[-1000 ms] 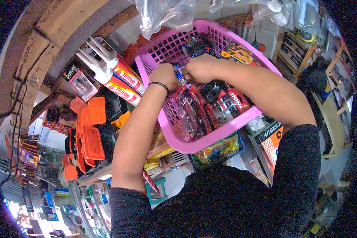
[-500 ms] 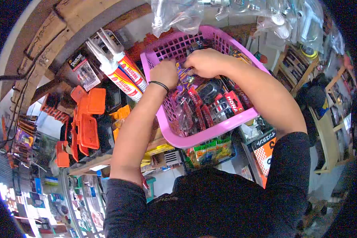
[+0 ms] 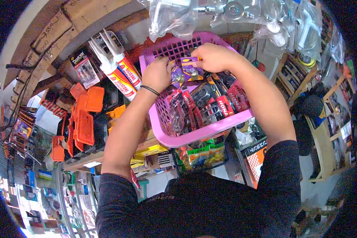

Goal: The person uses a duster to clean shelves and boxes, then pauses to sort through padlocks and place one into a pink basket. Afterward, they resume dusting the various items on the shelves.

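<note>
Inside the pink basket (image 3: 174,141), my left hand (image 3: 156,73) is closed on the edge of a purple packet (image 3: 178,75) near the left wall. A second purple packet with a yellow edge (image 3: 191,68) is pinched in my right hand (image 3: 212,57), close beside the first. Both packets seem to hold small metal parts. Below my hands lie several red-and-black packs (image 3: 225,106) marked HONA and a black item in clear packaging (image 3: 203,93). A dark band circles my left wrist.
Silicone tubes (image 3: 121,79) and a blister pack (image 3: 85,69) stand left of the basket, above orange bins (image 3: 84,127). Bagged metal fittings (image 3: 234,12) hang overhead. Green-and-yellow packets (image 3: 204,156) lie below the basket. A wooden shelf is at right.
The purple packets, earlier bunched between my hands, now show separately, one at each hand. My hands are slightly farther apart, and the view has shifted a little.
</note>
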Demonstrator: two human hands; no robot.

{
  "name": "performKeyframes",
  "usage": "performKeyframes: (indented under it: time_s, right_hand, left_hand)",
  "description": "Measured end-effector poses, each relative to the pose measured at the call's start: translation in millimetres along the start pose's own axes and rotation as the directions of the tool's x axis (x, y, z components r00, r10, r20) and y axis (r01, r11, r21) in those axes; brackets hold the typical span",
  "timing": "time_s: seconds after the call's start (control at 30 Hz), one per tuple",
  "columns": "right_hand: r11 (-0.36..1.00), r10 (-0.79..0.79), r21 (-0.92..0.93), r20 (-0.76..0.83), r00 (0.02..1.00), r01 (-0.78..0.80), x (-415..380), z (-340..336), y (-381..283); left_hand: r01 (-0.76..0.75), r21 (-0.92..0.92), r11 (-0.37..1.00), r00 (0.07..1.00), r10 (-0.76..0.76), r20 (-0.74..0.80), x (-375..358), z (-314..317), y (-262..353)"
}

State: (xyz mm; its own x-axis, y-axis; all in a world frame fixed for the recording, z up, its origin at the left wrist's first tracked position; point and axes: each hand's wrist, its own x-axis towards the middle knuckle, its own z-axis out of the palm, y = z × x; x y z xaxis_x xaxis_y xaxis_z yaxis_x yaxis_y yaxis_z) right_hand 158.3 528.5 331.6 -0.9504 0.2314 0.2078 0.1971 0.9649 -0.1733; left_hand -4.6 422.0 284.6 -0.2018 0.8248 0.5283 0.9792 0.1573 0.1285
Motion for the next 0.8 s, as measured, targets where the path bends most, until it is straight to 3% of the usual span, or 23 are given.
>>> performKeyframes:
  time_s: [0.03, 0.1, 0.13, 0.23, 0.27, 0.33, 0.5, 0.53, 0.6, 0.73, 0.8]
  right_hand:
    - [1.0, 0.0, 0.001, -0.006, 1.0, 0.0, -1.4, -3.5, -1.5]
    - [0.98, 0.188, -0.053, -0.034, 0.982, -0.19, -5.1, -9.5, -4.4]
    - [0.98, 0.191, -0.048, -0.037, 0.981, -0.193, -5.6, -8.8, -1.2]
    - [0.938, 0.326, -0.107, -0.045, 0.944, -0.329, -1.9, -6.2, 12.1]
    - [0.938, 0.327, -0.106, -0.045, 0.944, -0.33, -2.1, -5.1, 14.6]
    - [0.927, 0.348, -0.134, -0.027, 0.937, -0.349, -1.8, -6.0, 14.2]
    - [0.945, 0.295, -0.148, -0.005, 0.956, -0.292, 3.4, -0.1, 18.0]
    - [0.95, 0.283, -0.135, -0.006, 0.959, -0.281, 4.2, 1.6, 18.6]
    - [0.946, 0.296, -0.133, -0.021, 0.955, -0.296, 0.8, 2.3, 13.6]
    - [0.934, 0.337, -0.109, -0.047, 0.94, -0.34, 0.4, 3.3, 8.2]
    - [0.952, 0.282, -0.113, -0.032, 0.959, -0.284, -1.1, 0.8, 9.5]
  left_hand:
    - [-0.004, 0.004, 1.0, 1.0, 0.004, -0.001, -0.5, -3.5, 0.9]
    - [-0.038, -0.039, 0.999, 0.991, 0.032, -0.127, -3.3, -13.6, 3.4]
    - [-0.042, -0.037, 0.998, 0.992, 0.037, -0.124, -4.1, -20.9, 4.4]
    - [-0.241, -0.198, 0.95, 0.97, 0.238, -0.039, -5.8, -46.4, 5.6]
    - [-0.241, -0.198, 0.95, 0.97, 0.239, -0.038, -7.4, -53.1, 9.8]
    - [-0.363, -0.377, 0.852, 0.918, 0.396, 0.012, -11.3, -69.2, 22.0]
    - [-0.521, -0.475, 0.709, 0.79, 0.612, 0.046, -16.9, -62.8, 39.4]
    - [-0.519, -0.475, 0.71, 0.792, 0.609, 0.046, -15.8, -55.9, 38.9]
    - [-0.626, -0.433, 0.649, 0.679, 0.726, 0.107, -12.1, -46.4, 38.5]
    - [-0.643, -0.365, 0.673, 0.622, 0.737, 0.265, -13.6, -44.0, 35.9]
    - [-0.678, -0.348, 0.648, 0.59, 0.762, 0.268, -12.0, -44.6, 35.1]
